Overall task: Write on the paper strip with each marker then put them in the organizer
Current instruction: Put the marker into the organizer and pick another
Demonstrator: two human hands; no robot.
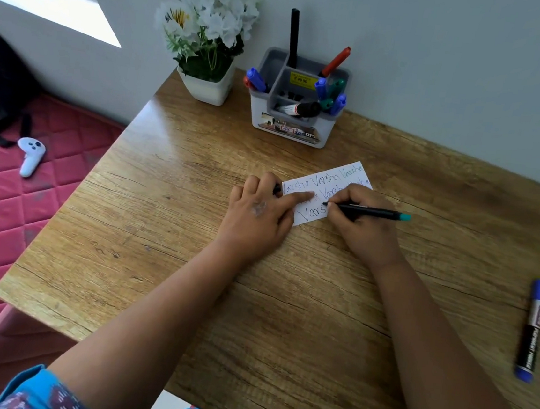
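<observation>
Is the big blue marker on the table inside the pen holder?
No, the blue marker lies flat on the wooden table beside the person's right arm, far from the organizer by the wall.

The paper strip (324,193) is laid mid-table (166,226), with the organizer (292,120) set behind it, a flower pot (207,88) left of that, and a loose marker (532,332) placed far right.

One paper strip (326,190), one organizer (290,125), one flowerpot (207,88), two markers outside the organizer: a thin pen (368,211) and a blue marker (532,332).
</observation>
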